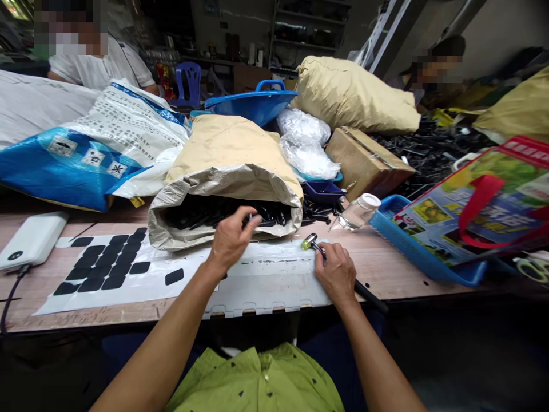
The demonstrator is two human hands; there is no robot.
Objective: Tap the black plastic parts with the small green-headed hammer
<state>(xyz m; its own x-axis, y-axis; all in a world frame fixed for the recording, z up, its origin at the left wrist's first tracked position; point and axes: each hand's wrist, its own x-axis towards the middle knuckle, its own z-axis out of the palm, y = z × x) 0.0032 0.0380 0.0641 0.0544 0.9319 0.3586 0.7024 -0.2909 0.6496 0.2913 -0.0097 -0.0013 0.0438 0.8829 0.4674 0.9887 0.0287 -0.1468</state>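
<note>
My left hand (234, 237) is at the mouth of a large paper sack (240, 143) that lies on its side, opening towards me. Its thumb and fingers are pinched together, with a small dark, partly shiny piece at the tips that I cannot make out. Inside the sack lie many slim black parts (197, 214). My right hand (337, 272) rests on the table, closed round the black handle of a small hammer (309, 241). The hammer's head, metal with a yellow-green end, points left, and its handle sticks out behind the hand. Between my hands lies a pale board (270, 286).
Black rounded-square pads (107, 260) lie on a white sheet at left, beside a white power bank (34, 240). To the right are a clear jar (360, 210), a blue tray (386, 220) holding a colourful bag (484, 200), and a cardboard box (364, 163). Two people sit across.
</note>
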